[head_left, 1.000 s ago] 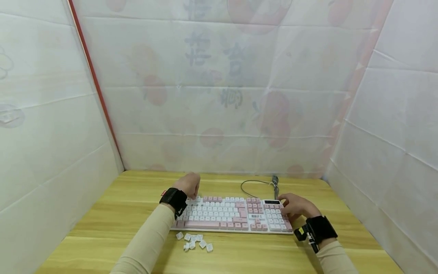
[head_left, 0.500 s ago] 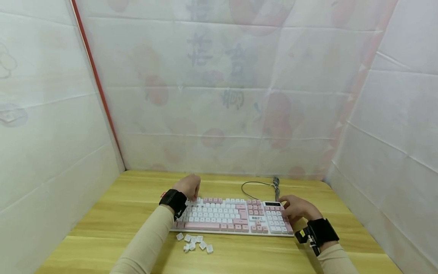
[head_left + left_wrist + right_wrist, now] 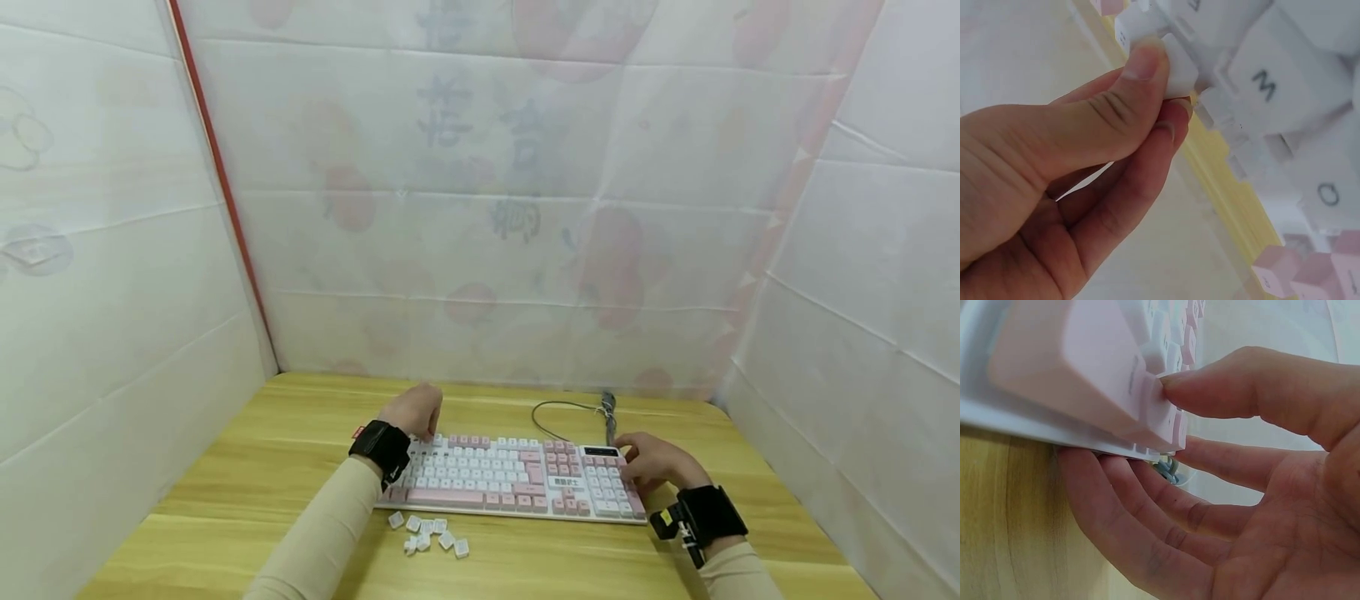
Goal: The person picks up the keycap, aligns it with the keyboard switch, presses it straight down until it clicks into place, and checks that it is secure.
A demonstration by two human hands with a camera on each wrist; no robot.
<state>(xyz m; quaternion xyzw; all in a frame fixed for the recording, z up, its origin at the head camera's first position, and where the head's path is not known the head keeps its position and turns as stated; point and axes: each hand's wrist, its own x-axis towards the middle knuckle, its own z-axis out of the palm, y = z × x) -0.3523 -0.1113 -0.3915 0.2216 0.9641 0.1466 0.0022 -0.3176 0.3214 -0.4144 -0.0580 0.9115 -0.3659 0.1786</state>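
Note:
A pink and white keyboard (image 3: 465, 468) lies on the wooden table. At its upper left corner my left hand (image 3: 412, 410) pinches a white keycap (image 3: 1180, 67) between thumb and fingers, as the left wrist view shows. Beside that keycap, bare key switches (image 3: 1215, 106) show in the top rows, near the W key (image 3: 1266, 87). My right hand (image 3: 654, 460) holds the keyboard's right end. Its thumb (image 3: 1210, 387) lies on a pink key (image 3: 1159, 406) and the other fingers reach under the edge. Several loose white keycaps (image 3: 439, 527) lie in front of the keyboard.
A grey cable (image 3: 562, 403) runs in a loop behind the keyboard, with a tied bundle (image 3: 608, 412) at the back right. White printed sheets (image 3: 480, 208) wall in the table (image 3: 225, 492) at the back and both sides.
The head view has shifted slightly, so the keyboard sits a little lower and further right in it. Both hands keep their places on the keyboard.

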